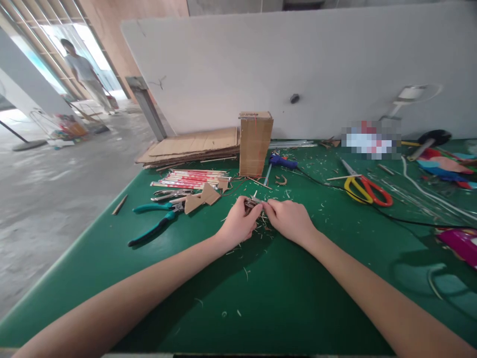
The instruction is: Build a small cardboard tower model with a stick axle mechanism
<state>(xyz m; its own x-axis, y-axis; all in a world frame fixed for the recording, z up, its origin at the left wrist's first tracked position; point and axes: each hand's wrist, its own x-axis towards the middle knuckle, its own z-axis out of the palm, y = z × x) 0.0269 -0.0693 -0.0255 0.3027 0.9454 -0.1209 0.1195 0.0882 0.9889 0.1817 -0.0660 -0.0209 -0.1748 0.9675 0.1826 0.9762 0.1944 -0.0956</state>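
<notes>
My left hand [240, 219] is closed around a small brownish piece with a pale tip [253, 201]; most of it is hidden by the fingers, and I cannot make out its kind. Close beside it, my right hand [292, 219] is closed too, its thumb and finger meeting at the right end of that piece. What the right fingers grip is hidden. Thin pale shavings [265, 229] lie on the green table [238, 308] under and around both hands. Left of my hands are teal-handled pliers [164, 221] and cut cardboard pieces [203, 198].
A cardboard box [255, 146] stands behind my hands, near flat cardboard sheets [194, 144]. Wrapped sticks [194, 178] lie at left. A blue glue gun [283, 162] trails a black cord rightward past scissors [367, 189]. A person [84, 69] stands in the background.
</notes>
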